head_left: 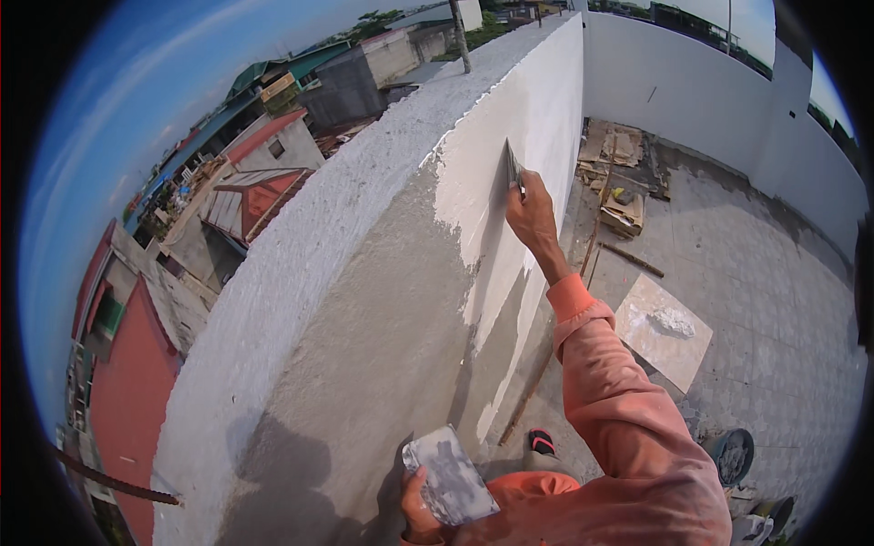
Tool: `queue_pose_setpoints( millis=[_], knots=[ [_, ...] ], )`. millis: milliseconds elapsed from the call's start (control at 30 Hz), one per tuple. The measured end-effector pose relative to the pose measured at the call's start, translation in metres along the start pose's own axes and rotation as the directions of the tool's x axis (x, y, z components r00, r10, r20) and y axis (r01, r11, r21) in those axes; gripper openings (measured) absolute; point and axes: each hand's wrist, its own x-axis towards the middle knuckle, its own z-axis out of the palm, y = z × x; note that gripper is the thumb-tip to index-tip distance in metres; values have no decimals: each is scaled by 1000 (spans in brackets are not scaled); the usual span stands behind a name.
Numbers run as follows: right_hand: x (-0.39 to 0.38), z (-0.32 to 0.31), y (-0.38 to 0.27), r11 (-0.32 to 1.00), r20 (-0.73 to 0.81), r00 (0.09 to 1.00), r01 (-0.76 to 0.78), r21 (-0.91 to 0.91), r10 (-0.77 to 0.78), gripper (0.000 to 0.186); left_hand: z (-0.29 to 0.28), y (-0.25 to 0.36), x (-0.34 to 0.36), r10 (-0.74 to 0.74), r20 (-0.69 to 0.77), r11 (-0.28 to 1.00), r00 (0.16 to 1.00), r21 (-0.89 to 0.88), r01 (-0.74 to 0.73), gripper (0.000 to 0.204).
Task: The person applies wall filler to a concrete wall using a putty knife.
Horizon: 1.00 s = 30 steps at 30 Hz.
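Observation:
My right hand [533, 217], at the end of an orange sleeve, is closed round a putty knife [513, 166]. The thin blade stands edge-on against the upper part of the wall, over a fresh white coat [473, 187]. Below and left of that coat the wall shows bare grey plaster [364, 337], with a ragged white border between. Low in the view, my left hand [418, 508] grips a flat rectangular plate [448, 473] by its left edge. White and grey smears cover the plate's face, and it is held close to my body, tilted.
A square board [663, 332] with a white putty heap [672, 321] lies on the tiled floor at right. Dark buckets [730, 457] stand at lower right, cardboard [622, 214] farther back. A rusty bar [118, 478] juts from the wall top; rooftops lie beyond it.

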Motion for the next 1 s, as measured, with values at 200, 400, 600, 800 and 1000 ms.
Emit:
queue_pose_setpoints(
  millis=[200,400,600,800,1000],
  knots=[
    [-73,5,-42,950,-75,948,310,-15,-311,57,-10,-6,2,-59,6,998,998,-5,59,51],
    [-140,-8,-101,933,12,933,359,0,-359,68,15,3,2,-162,7,977,987,-140,161,57],
    [-123,-33,-96,924,-67,927,373,81,-368,56,19,10,-1,-155,21,985,988,-79,156,58],
    [16,-26,-32,999,-171,984,42,-10,-43,20,12,3,-2,-172,38,974,984,-142,176,55],
    [12,-13,-45,996,-51,995,89,20,-88,38,5,-2,-1,-164,20,980,986,-114,165,54]
  ],
)
